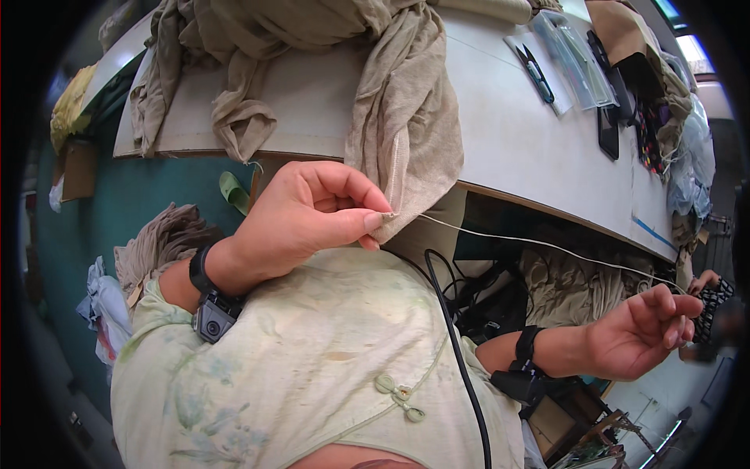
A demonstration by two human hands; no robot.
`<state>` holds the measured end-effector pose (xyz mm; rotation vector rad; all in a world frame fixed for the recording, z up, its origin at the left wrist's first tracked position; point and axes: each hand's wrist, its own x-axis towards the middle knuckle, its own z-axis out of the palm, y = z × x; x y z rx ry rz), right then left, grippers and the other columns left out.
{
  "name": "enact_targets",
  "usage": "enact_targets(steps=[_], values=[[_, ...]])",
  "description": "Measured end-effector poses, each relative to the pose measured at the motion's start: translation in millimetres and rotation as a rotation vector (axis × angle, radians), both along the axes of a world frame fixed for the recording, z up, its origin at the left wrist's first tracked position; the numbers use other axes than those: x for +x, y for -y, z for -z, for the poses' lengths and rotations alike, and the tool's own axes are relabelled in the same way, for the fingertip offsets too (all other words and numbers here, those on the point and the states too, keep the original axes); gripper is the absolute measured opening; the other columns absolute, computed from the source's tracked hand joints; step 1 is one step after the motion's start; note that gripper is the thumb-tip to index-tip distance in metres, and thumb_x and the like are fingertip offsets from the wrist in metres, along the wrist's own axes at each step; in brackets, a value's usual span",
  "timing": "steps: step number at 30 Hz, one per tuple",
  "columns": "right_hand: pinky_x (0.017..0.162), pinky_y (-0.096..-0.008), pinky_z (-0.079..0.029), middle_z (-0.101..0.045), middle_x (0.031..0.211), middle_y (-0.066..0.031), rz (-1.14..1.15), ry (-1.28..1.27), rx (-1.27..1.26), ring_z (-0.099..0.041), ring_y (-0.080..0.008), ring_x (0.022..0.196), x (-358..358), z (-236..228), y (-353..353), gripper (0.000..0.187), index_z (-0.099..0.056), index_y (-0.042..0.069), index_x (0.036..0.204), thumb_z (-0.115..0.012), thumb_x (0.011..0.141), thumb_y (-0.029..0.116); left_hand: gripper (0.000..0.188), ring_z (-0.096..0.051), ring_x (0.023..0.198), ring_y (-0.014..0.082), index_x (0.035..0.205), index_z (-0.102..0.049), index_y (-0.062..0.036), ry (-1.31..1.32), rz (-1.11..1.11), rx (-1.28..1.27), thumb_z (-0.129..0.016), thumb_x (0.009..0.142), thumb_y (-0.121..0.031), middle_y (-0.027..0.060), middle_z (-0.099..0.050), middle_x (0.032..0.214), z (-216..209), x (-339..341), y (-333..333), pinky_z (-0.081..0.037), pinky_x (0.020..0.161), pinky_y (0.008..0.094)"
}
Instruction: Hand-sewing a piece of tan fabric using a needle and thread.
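The needle, if any, was too small to make out at the left hand's (305, 215) pinched fingertips (373, 221), where the beige cloth (406, 117) met them. Right of that cloth, the thread (547, 246) thinned until its end at the right hand (644, 332) could not be told. The cloth's upper part ran off the top edge. Far right of the cloth, a pile of things (680, 125) on the table (500, 125) blurred into the dark rim.

2 hands: left hand (301, 219), right hand (644, 332). 2 black wrist devices (215, 313). 1 taut thread (539, 244). 1 beige cloth (402, 117) draped on 1 white table (508, 133). 1 pair of snips (536, 72). 1 dark phone (608, 131).
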<state>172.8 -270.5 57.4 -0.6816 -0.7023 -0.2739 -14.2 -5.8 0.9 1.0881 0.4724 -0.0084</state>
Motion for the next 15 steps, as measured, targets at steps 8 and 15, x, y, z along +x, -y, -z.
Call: enact_targets(steps=[8,15], values=[[0.047,-0.0183,-0.042,-0.059,0.07,-0.0115,-0.607,-0.269,-0.74,-0.055,-0.0096,0.054,-60.8,37.0,-67.6,0.009,-0.051,-0.004,0.094,-0.048,0.086,-0.004,0.011,-0.06,0.075,0.0114,0.091,-0.059,0.003,0.027,-0.011,-0.058,-0.061,0.081,-0.002,0.0061,-0.06,0.085,1.6,0.4,1.1,-0.052,0.068,0.0239],[0.045,-0.0186,-0.037,-0.053,0.055,0.0003,-0.655,-0.197,-1.141,-0.049,-0.0035,0.047,-75.3,51.3,-94.9,0.014,-0.055,-0.001,0.093,-0.051,0.08,-0.004,0.007,-0.057,0.078,0.0097,0.087,-0.058,0.0029,0.08,0.007,0.018,-0.059,0.081,0.0,0.0049,-0.056,0.088,0.6,0.9,1.7,-0.052,0.07,0.0249]])
